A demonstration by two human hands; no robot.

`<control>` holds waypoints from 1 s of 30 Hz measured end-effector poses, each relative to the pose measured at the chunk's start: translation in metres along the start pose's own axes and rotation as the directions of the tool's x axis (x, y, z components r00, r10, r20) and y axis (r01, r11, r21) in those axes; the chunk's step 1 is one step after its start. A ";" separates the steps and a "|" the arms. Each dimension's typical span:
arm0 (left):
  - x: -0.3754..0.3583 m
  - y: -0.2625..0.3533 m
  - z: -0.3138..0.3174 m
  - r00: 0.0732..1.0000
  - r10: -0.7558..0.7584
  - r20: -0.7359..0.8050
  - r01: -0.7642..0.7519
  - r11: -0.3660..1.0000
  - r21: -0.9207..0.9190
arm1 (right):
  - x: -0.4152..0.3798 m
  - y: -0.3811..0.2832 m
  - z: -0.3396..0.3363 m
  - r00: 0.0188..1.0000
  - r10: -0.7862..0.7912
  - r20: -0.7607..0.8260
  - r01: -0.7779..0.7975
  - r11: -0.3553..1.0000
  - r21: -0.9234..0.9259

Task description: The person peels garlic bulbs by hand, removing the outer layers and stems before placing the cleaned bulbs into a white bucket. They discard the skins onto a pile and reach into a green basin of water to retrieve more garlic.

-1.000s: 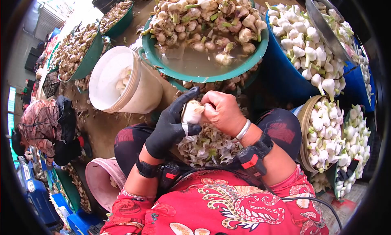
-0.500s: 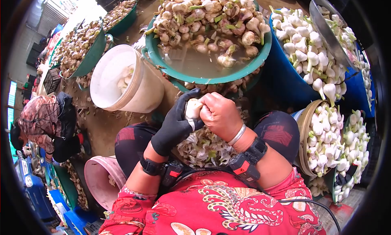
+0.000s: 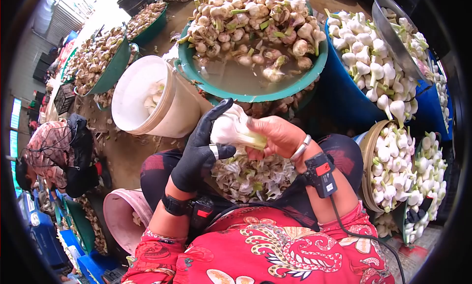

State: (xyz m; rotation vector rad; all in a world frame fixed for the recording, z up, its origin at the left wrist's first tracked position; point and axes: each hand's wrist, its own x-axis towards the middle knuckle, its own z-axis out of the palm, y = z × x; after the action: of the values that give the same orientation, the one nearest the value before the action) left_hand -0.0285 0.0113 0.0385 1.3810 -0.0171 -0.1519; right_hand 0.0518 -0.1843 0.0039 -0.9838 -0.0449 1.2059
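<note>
Floor (image 3: 120,168) spans centre-left; my left hand (image 3: 196,153) cups 1 garlic bulb (image 3: 226,129), my right hand (image 3: 281,135) pinches its stalk (image 3: 253,140): likely peeling; the next tug wants steadiness.

Single head-worn view; facing forward and down; fairly close.

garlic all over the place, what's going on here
Someone is handling one garlic bulb with both hands. The black-gloved left hand cups it, while the bare right hand holds it by the stem end. Below them lies a heap of papery skins. Ahead, a green tub holds murky water and browner bulbs; to the right, whiter bulbs fill a blue tub.
</note>
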 end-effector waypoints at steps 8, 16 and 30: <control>0.006 -0.036 -0.012 0.979 -0.168 -0.118 0.161 0.985 -0.065 | 0.003 0.004 0.011 0.942 -0.310 -0.131 0.294 0.947 -0.127; 0.023 -0.001 -0.020 0.979 0.180 -0.093 -0.104 0.842 0.530 | 0.003 0.006 0.022 0.797 -0.586 -0.147 0.546 0.803 -0.238; 0.106 0.028 -0.064 0.970 0.239 -0.033 -0.148 0.699 0.700 | 0.004 0.007 -0.016 0.771 -0.634 -0.057 0.308 0.450 -0.838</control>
State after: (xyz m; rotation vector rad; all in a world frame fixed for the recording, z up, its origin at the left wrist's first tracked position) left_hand 0.0857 0.0660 0.0454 2.1393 -0.1313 0.1423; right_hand 0.0561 -0.1910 -0.0123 -1.8372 -0.5931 0.3770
